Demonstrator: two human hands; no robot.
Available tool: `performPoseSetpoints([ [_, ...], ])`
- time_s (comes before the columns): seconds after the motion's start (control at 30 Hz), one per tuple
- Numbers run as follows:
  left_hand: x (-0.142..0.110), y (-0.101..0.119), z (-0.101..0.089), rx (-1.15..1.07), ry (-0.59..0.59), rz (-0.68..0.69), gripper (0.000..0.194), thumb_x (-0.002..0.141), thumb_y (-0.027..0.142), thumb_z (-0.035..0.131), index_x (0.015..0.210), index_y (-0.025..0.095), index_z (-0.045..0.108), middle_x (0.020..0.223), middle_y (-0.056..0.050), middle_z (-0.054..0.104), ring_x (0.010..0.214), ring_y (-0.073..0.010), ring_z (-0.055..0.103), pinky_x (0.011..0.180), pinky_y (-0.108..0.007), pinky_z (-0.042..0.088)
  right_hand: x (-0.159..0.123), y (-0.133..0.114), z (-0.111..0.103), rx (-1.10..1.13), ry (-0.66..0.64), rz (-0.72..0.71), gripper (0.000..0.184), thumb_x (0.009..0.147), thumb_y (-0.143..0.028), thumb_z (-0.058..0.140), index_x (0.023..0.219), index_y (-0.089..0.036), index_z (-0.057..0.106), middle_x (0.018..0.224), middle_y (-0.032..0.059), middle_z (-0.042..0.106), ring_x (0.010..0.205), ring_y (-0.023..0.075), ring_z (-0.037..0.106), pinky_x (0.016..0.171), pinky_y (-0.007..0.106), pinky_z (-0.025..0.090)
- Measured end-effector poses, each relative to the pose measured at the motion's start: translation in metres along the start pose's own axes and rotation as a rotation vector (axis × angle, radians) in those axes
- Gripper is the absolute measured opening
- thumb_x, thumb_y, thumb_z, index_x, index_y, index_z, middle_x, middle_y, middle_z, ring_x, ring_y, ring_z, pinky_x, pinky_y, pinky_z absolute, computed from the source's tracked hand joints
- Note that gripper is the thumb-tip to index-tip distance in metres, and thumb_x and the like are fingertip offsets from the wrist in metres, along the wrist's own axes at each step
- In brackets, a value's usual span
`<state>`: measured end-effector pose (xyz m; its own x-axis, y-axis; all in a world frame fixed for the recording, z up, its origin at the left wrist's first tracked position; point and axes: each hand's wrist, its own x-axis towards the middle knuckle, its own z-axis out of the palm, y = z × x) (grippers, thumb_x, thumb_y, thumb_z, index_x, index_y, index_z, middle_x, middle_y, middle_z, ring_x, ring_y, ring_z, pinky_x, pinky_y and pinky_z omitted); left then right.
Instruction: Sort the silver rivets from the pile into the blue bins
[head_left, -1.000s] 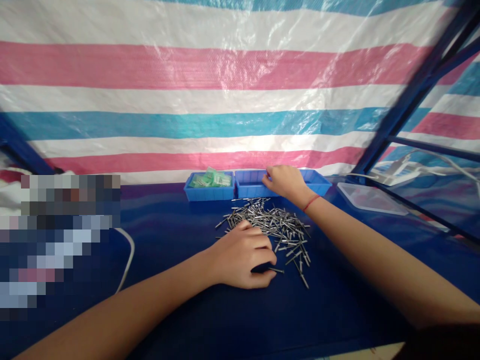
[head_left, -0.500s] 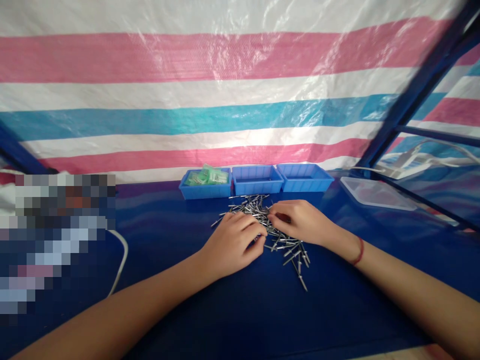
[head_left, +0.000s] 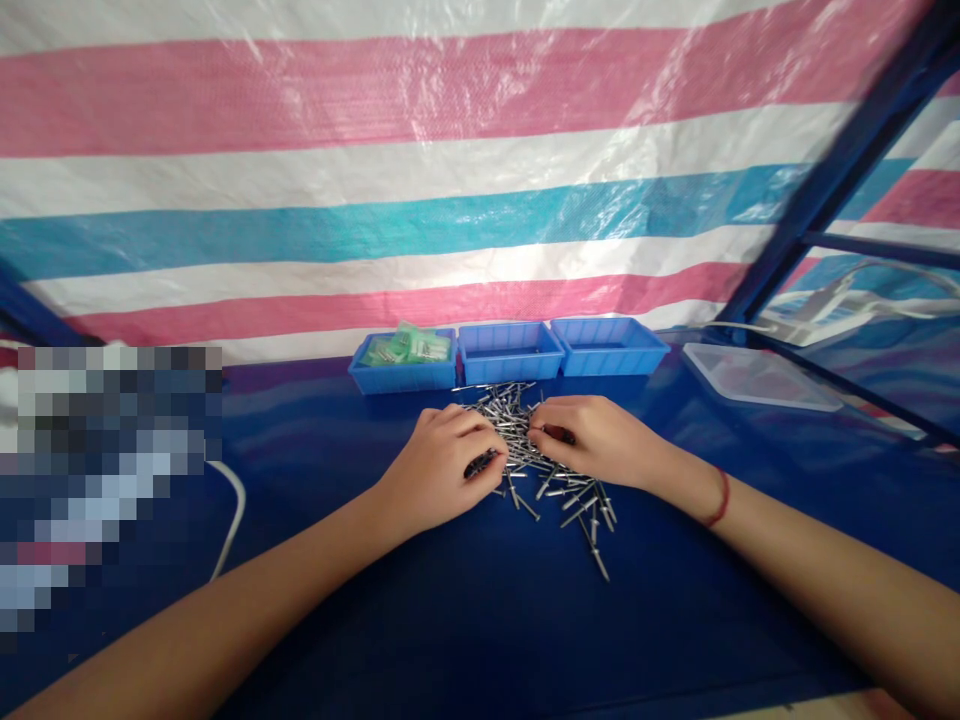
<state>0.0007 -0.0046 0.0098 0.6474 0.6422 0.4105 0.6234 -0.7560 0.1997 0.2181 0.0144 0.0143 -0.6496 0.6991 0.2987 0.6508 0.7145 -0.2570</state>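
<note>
A loose heap of silvery blind rivets (head_left: 517,430) lies on the dark blue tabletop. My left hand (head_left: 450,465) rests curled over the heap's left side, thumb and forefinger tips drawn together. Rivets show in the gap under its fingers, but whether any are gripped is hidden. From the right, my right hand (head_left: 596,440) reaches into the heap with its fingertips pinched; what they hold, if anything, cannot be made out. Several stray rivets (head_left: 595,545) point toward me at the heap's near edge.
Behind the heap stand a blue bin (head_left: 405,375) of green-and-clear packets, a middle blue bin (head_left: 510,365) and a right blue bin (head_left: 611,355). A clear plastic lid (head_left: 761,378) lies right, near a white power strip (head_left: 821,318) and blue frame. A white cable (head_left: 238,500) runs left.
My right hand has come back from the bins to the rivet heap and closed its fingertips there. My left hand has shifted left and away from me, its thumb and forefinger drawing together.
</note>
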Motion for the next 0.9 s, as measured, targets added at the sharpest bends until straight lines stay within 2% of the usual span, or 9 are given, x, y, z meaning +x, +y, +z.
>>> performPoseSetpoints([
  [0.13,-0.003,0.008,-0.003,-0.049,-0.075,0.201,0.014,0.082,0.032,0.059,0.089,0.023,0.067,0.092,-0.002,0.064,0.088,-0.0179,0.054,0.079,-0.034,0.033,-0.001,0.000,0.000,0.014,-0.008,-0.006,0.018,0.085,-0.020,0.047,0.071,-0.017,0.058,0.066,0.0005,0.055,0.060,0.0107,0.050,0.058,0.024,0.034],
  [0.23,-0.005,0.015,0.002,-0.048,-0.106,0.234,0.013,0.087,0.030,0.056,0.085,0.024,0.067,0.091,0.000,0.064,0.088,-0.0170,0.054,0.080,-0.033,0.032,-0.001,0.000,0.000,0.004,-0.012,-0.001,0.019,0.085,-0.020,0.047,0.070,-0.017,0.057,0.066,0.0005,0.056,0.059,0.0105,0.050,0.058,0.023,0.034],
  [0.33,-0.004,0.018,0.005,-0.015,-0.067,0.175,0.016,0.091,0.026,0.050,0.084,0.021,0.064,0.094,-0.001,0.065,0.092,-0.0180,0.054,0.081,-0.034,0.033,-0.001,-0.006,-0.001,0.027,0.028,0.005,0.021,0.087,-0.021,0.046,0.070,-0.017,0.058,0.065,0.0003,0.056,0.058,0.0103,0.050,0.057,0.023,0.035],
  [0.47,-0.002,0.013,0.004,-0.011,0.069,-0.015,0.016,0.093,0.023,0.045,0.089,0.018,0.059,0.090,-0.002,0.066,0.088,-0.0178,0.057,0.079,-0.033,0.037,-0.001,-0.023,-0.006,0.216,0.145,0.033,0.028,0.091,-0.028,0.043,0.072,-0.016,0.059,0.064,-0.0002,0.056,0.055,0.0095,0.048,0.054,0.022,0.036],
  [0.57,-0.002,0.009,0.002,-0.119,0.156,-0.098,0.011,0.091,0.023,0.048,0.090,0.019,0.059,0.086,-0.001,0.066,0.083,-0.0161,0.059,0.076,-0.030,0.041,-0.002,-0.033,-0.008,0.286,0.151,0.036,0.026,0.091,-0.030,0.044,0.077,-0.017,0.061,0.065,-0.0004,0.058,0.055,0.0094,0.049,0.053,0.022,0.037],
  [0.73,-0.002,0.015,0.004,-0.419,0.290,-0.230,0.008,0.085,0.022,0.057,0.093,0.020,0.059,0.088,0.000,0.067,0.079,-0.0133,0.062,0.072,-0.025,0.047,-0.003,-0.034,-0.001,0.384,0.145,0.099,0.020,0.089,-0.029,0.048,0.081,-0.018,0.063,0.068,-0.0005,0.061,0.056,0.0096,0.050,0.052,0.023,0.038],
  [0.9,-0.001,0.020,0.002,-0.526,0.328,-0.305,0.005,0.083,0.022,0.060,0.087,0.019,0.061,0.083,0.001,0.068,0.074,-0.0122,0.062,0.070,-0.023,0.049,-0.003,-0.036,0.005,0.544,0.166,0.168,0.022,0.088,-0.034,0.049,0.082,-0.017,0.061,0.072,0.0016,0.061,0.062,0.0123,0.054,0.055,0.025,0.043],
])
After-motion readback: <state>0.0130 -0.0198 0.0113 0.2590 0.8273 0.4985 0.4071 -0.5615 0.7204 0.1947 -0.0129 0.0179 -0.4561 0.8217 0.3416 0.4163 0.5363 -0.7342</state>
